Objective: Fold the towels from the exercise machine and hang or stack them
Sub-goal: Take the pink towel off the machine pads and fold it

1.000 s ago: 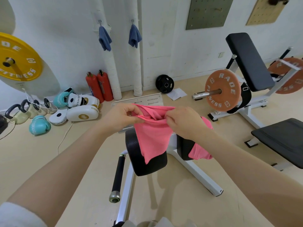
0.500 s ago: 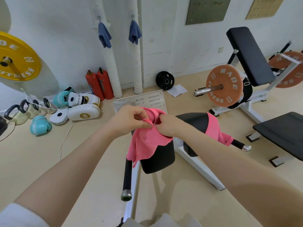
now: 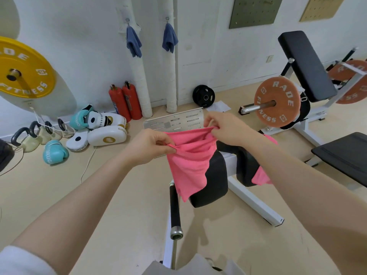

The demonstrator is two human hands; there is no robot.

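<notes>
hands [image 3: 190, 139] pinching pink towel [image 3: 190, 163], gym floor [image 3: 111, 195]

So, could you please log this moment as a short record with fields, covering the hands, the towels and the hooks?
left hand: pinching the top edge of the pink towel
right hand: pinching the same edge, farther along
towel state: held up in the air, unfolded, hanging down in front of the black roller pad
second pink towel: draped on the machine, partly hidden by the right arm
blue towels: each hanging from a wall hook
stack: none visible
</notes>
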